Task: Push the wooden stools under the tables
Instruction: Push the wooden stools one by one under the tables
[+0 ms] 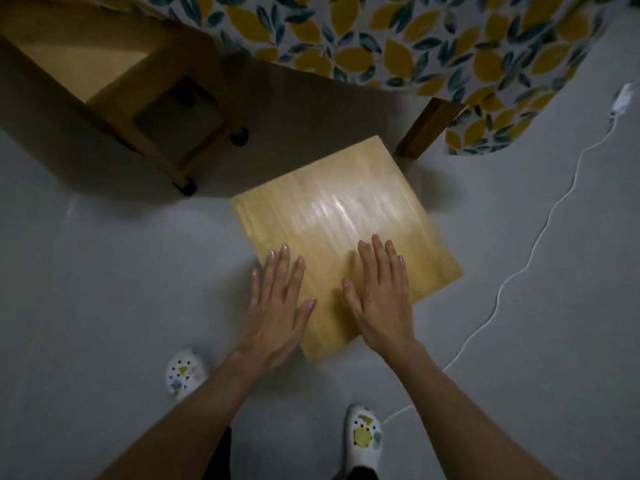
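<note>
- Both forearms reach forward; left hand and right hand lie flat, fingers spread, clamped on nothing, palms on near edge of wooden stool.
- Stool seat: square, pale glossy wood, blurred.
- Far corner just beside table leg, probably touching, below leaf-print cloth.
- Second stool left, under cloth edge; grey floor open around.

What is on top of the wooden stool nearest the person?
Both hands lie flat on the stool's seat: the left hand at its near edge, the right hand beside it. Nothing else is on it; its legs are hidden underneath.
</note>
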Action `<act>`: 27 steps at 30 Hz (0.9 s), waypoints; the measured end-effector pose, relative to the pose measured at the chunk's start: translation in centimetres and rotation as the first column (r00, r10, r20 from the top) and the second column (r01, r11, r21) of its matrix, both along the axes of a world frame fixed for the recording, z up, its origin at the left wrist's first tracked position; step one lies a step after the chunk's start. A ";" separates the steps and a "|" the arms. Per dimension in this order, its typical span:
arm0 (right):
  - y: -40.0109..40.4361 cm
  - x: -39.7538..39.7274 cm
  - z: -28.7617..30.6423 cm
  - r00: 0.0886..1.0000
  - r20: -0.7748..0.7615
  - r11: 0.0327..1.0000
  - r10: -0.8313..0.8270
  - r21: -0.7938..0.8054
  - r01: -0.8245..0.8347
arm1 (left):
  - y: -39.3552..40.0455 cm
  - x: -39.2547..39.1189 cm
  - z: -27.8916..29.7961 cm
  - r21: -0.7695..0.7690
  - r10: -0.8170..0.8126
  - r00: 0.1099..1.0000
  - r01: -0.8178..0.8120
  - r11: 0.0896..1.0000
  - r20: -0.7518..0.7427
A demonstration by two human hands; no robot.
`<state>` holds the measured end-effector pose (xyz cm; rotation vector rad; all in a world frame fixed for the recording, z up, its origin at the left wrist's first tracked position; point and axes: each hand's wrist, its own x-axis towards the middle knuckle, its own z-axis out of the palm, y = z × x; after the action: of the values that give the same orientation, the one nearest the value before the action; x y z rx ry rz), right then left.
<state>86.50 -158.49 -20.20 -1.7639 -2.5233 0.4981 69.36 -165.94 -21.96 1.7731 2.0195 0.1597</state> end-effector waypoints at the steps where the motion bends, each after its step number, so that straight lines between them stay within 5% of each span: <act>1: -0.7 1.3 -0.5 1.000 -0.003 1.000 0.008 -0.007 -0.008 | -0.6 1.2 -0.4 0.002 0.006 1.000 -0.006 1.000 -0.014; 8: -3.2 4.8 -3.9 0.994 0.014 0.993 0.112 0.031 -0.113 | -1.0 4.5 -2.2 0.057 0.124 0.984 -0.118 0.991 -0.128; 15: -2.1 4.3 -5.2 0.994 -0.010 0.984 0.113 0.140 -0.111 | -0.2 4.1 -2.5 0.098 0.134 0.988 -0.126 0.987 -0.079; 27: 10.4 1.5 -5.3 0.988 -0.004 0.976 0.153 0.156 -0.150 | 11.5 1.4 -2.8 0.118 0.192 0.981 -0.186 0.975 -0.039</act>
<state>88.04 -148.11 -25.50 -1.5178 -2.6180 0.3078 70.78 -154.46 -24.73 1.6639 2.2555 0.2976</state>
